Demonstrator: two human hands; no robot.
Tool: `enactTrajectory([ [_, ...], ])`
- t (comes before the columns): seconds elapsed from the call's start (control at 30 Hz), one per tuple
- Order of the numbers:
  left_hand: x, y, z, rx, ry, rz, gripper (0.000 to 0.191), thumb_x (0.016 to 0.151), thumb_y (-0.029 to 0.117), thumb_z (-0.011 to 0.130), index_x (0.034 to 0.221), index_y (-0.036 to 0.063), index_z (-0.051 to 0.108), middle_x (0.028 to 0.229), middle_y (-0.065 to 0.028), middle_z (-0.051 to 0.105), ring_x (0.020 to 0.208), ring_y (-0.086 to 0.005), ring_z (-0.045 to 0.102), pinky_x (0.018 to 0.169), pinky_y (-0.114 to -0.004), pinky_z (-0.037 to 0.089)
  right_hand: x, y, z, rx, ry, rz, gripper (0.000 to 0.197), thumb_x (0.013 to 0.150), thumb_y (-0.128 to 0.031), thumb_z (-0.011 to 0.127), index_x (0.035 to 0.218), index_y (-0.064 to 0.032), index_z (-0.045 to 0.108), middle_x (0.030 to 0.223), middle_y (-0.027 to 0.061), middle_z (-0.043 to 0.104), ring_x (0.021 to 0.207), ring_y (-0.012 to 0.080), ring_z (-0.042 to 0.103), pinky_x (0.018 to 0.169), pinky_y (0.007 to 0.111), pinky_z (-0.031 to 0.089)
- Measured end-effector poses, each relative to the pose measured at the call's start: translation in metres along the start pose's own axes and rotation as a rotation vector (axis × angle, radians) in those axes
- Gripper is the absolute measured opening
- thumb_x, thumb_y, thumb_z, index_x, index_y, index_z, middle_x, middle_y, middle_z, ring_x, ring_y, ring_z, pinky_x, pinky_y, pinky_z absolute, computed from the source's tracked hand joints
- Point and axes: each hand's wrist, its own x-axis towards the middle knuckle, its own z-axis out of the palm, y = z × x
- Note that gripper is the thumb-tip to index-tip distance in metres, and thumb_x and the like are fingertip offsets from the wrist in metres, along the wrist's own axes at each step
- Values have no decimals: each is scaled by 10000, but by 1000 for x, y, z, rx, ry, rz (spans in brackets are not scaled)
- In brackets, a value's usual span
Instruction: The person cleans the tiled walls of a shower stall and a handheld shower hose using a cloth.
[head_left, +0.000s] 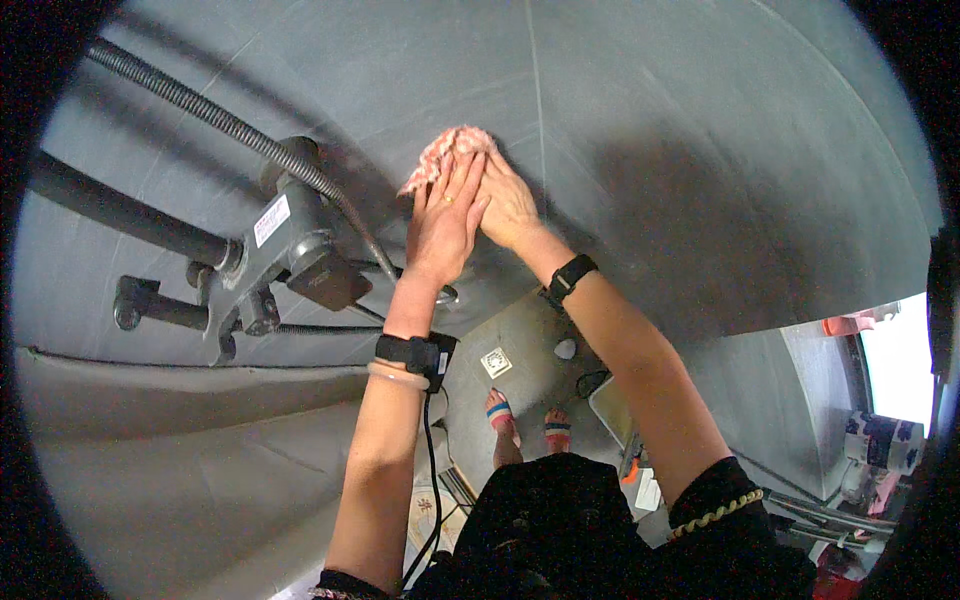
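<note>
A crumpled pink-and-white cloth is pressed against the grey tiled wall. Both my hands hold it there with fingers stretched forward. My left hand, with a ring on one finger, partly overlaps my right hand; how far the right fingers reach into the cloth is hidden. Left of my hands, a dark shower mixer is mounted on the wall and bears a white label with writing. Its ribbed metal hose runs from the upper left down past my left wrist.
A dark shower pipe and a spout jut out at left. Below are a square floor drain and my feet in striped slippers. A black cable hangs from my left wrist. Several items, including a paper roll, stand at right.
</note>
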Motion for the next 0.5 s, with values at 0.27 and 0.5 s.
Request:
enactTrajectory([
  [0.27, 51, 19, -49, 72, 314, 59, 456, 906, 254, 355, 1324, 82, 301, 1382, -110, 262, 1296, -295, 174, 1037, -421, 153, 67, 9, -45, -179, 221, -167, 539, 828, -255, 384, 1317, -52, 289, 1380, 123, 255, 1281, 253, 220, 1076, 357, 130],
  [0.5, 72, 22, -39, 216, 375, 33, 481, 894, 282, 358, 1318, 61, 298, 1388, -125, 236, 1300, -300, 155, 1024, -470, 158, 83, 23, -33, -131, 269, -195, 570, 842, -343, 358, 1340, -93, 235, 1395, 128, 210, 1294, 259, 172, 1071, 394, 84],
])
